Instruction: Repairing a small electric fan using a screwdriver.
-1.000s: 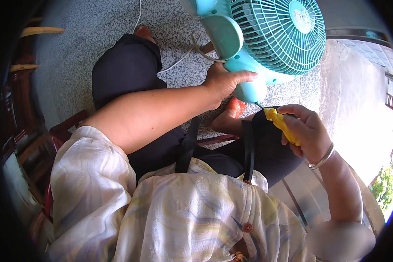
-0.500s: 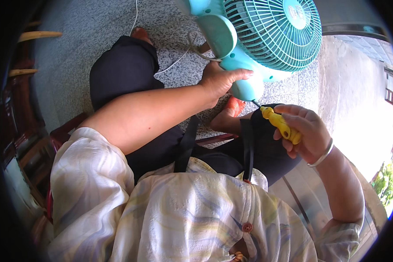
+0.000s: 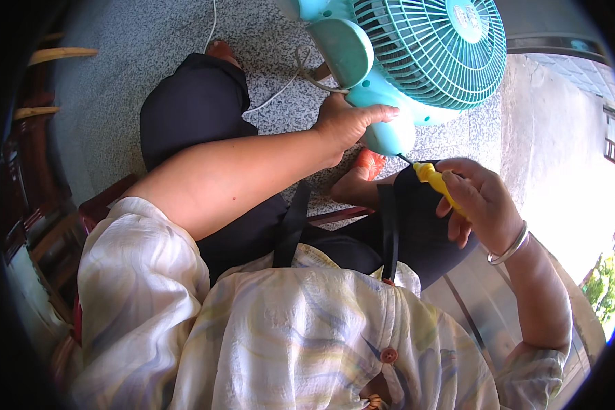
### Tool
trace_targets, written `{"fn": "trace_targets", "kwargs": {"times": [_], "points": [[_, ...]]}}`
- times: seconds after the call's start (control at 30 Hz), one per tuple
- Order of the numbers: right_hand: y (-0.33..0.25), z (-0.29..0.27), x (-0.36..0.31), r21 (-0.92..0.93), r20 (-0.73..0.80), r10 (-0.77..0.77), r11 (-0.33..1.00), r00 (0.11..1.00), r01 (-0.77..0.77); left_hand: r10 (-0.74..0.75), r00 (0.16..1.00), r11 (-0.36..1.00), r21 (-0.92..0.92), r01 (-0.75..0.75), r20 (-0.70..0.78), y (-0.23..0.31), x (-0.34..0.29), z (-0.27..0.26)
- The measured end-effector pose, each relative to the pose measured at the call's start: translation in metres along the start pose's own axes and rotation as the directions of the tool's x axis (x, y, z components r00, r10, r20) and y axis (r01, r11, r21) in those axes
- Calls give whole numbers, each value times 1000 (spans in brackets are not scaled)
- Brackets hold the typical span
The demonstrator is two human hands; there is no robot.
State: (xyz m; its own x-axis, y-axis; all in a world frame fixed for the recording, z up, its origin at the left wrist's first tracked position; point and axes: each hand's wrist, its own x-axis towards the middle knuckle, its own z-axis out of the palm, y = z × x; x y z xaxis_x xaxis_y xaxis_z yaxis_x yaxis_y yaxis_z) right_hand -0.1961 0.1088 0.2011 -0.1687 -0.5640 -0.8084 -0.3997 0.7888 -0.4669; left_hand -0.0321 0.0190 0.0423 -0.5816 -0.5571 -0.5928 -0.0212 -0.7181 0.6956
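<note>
A turquoise fan (image 3: 393,130) with a round slatted grille (image 3: 451,48) is tilted in front of me. My left hand (image 3: 348,126) is closed around its lower body, thumb lying across the plastic and the other fingers hidden beneath. In my right hand (image 3: 482,201) is a screwdriver with a yellow handle (image 3: 427,174), gripped between thumb and fingers. Its dark shaft reaches the rounded near end of the fan; the very tip is hidden there, so I cannot see what it touches.
A pale power cord (image 3: 273,96) loops from the fan over the speckled floor (image 3: 137,75). My dark-trousered knees (image 3: 191,113) lie on both sides, with a bare foot (image 3: 359,178) under the fan. Wooden furniture (image 3: 48,225) stands at left, and a bright doorway opens at right.
My right hand has shifted slightly right and turned around the screwdriver handle, its fingers now covering more of it. The fan has moved a touch to the right in my left hand.
</note>
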Motion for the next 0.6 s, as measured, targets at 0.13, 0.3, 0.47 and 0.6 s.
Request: {"fn": "trace_targets", "kwargs": {"times": [0.13,0.3,0.47,0.6], "points": [[17,10,2,-361,51,-268,893,962,268,6,1000,1000,-15,-7,-18,-2,2,0],[21,5,0,-804,229,-670,279,706,525,-7,1000,1000,-26,7,-2,1,2,2],[17,6,-5,329,-20,-53,943,998,57,7,1000,1000,-11,-7,-13,-2,3,-1],[34,10,1,302,-28,-194,933,981,193,5,1000,1000,1,-5,-3,-2,3,0]]}}
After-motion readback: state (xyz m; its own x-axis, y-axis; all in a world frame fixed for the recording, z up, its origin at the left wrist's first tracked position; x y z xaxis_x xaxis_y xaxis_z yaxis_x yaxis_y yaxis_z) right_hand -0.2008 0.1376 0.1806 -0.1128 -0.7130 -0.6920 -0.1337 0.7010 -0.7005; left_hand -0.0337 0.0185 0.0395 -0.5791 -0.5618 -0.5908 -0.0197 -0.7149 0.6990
